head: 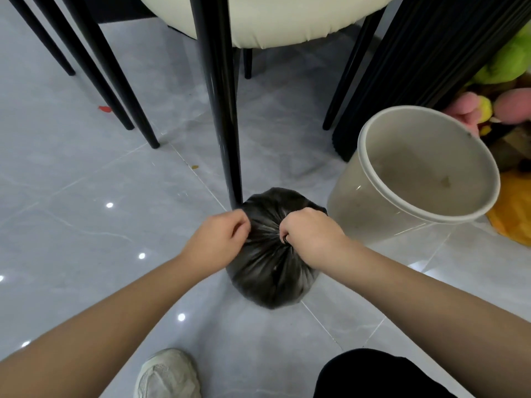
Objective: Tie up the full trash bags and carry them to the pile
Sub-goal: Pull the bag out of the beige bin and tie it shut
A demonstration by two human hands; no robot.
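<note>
Trash bag [270,271], dark grey-black plastic, glossy, sits on the floor [86,225] directly in front of the person, touching the foot of a black chair leg [227,133]. Bag is full and rounded; its top is gathered to a point, with tight radial creases running outward from the centre and catching pale highlights.

Left hand [218,242] rests on the left side of the gathered top, fingers curled in and pinching a fold of the plastic. Right hand [310,237] is fisted on the right side, fingers wrapped tight around a bunched twist of the bag's neck; a loop of black plastic shows at the index finger. Both hands closed on the bag, close together but not touching. Forearms bare.

Floor is polished grey marble-look tile, thin grout lines, bright spot reflections. Beside the bag on the right, a round off-white plastic bin [373,196] is tilted, its mouth turned towards the viewer, thick rolled rim, inside stained brownish. Behind: slim tapered black legs, a cream padded seat [287,21], a ribbed black column [425,67]. Plush toys [511,61] in green, pink and yellow at far right. Pale sneaker [168,374] at bottom edge.
</note>
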